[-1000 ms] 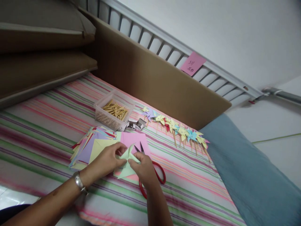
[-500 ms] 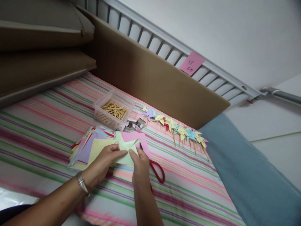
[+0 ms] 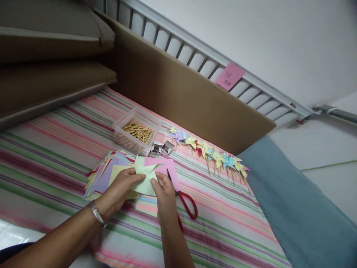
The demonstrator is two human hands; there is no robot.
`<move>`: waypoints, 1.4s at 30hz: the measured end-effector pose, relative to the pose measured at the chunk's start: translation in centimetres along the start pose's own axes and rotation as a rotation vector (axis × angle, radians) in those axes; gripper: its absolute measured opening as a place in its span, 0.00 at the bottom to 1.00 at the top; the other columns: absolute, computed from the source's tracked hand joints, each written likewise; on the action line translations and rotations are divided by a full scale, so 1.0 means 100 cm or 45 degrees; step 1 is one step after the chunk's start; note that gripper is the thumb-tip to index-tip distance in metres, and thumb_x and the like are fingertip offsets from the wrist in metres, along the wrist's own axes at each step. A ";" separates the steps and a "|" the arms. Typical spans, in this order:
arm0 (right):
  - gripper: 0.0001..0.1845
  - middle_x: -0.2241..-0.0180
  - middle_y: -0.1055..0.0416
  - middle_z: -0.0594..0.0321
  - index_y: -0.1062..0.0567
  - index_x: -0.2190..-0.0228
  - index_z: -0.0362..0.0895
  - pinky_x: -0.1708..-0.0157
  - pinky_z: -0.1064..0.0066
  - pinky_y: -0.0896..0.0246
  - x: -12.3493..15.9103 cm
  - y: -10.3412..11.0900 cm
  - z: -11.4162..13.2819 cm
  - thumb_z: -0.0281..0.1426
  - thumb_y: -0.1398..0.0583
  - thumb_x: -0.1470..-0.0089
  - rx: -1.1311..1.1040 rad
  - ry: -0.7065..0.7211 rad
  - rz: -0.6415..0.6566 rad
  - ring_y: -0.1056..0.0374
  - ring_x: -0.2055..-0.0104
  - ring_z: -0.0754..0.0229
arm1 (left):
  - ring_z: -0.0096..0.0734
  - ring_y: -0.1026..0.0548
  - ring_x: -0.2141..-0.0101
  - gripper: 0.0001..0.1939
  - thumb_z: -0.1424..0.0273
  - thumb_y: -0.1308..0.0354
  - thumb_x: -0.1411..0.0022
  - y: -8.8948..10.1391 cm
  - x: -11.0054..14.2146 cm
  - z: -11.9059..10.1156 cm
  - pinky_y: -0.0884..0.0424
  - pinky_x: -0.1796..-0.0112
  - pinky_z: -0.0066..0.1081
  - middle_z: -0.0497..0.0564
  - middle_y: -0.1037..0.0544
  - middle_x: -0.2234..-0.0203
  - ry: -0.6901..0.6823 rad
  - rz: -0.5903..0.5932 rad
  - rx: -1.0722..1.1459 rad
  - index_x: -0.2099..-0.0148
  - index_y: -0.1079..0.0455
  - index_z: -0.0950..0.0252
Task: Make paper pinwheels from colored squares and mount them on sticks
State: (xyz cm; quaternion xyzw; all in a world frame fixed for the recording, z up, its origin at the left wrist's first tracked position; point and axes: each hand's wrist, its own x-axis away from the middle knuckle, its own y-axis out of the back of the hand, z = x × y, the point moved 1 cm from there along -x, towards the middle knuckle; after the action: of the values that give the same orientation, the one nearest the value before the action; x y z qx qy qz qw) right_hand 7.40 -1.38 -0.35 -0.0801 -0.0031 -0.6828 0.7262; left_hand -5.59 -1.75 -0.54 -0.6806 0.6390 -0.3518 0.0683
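Above the paper stack (image 3: 107, 175), green paper (image 3: 143, 178) now higher between both hands.

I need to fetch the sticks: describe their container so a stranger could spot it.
On the striped cloth, before the cardboard panel, sits a clear plastic tub. It lies beyond the coloured paper stack; it alone holds wooden sticks.

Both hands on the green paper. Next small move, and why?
Probably fold the next free corner in to the middle. The left hand and right hand pinch the pale green paper near its centre, some points still stick out, and finished pinwheels lie in a row beyond.
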 end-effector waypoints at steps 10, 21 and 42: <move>0.17 0.57 0.28 0.57 0.28 0.53 0.45 0.61 0.70 0.36 0.006 0.013 0.004 0.28 0.44 0.45 0.527 0.410 0.181 0.31 0.60 0.59 | 0.32 0.26 0.76 0.14 0.71 0.36 0.57 0.018 -0.008 -0.018 0.33 0.72 0.28 0.52 0.20 0.77 -0.031 -0.006 -0.035 0.64 0.24 0.70; 0.11 0.63 0.26 0.60 0.21 0.67 0.46 0.55 0.71 0.39 0.008 0.006 0.012 0.23 0.42 0.49 0.736 0.589 0.230 0.31 0.57 0.58 | 0.33 0.26 0.76 0.16 0.71 0.38 0.59 0.018 -0.005 -0.021 0.34 0.73 0.28 0.53 0.21 0.77 -0.014 -0.034 -0.066 0.63 0.25 0.71; 0.10 0.74 0.32 0.64 0.28 0.81 0.46 0.59 0.68 0.42 0.003 0.000 0.016 0.31 0.42 0.51 0.758 0.411 0.031 0.36 0.62 0.57 | 0.28 0.30 0.79 0.11 0.73 0.36 0.61 -0.002 0.000 -0.005 0.38 0.75 0.25 0.48 0.23 0.81 -0.063 0.000 -0.221 0.70 0.22 0.69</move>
State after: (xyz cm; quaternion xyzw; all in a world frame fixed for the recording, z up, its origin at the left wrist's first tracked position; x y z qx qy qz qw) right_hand 7.62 -1.52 1.28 0.2447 -0.0864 -0.6471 0.7169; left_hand -5.71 -1.56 -0.07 -0.6925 0.6652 -0.2781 0.0247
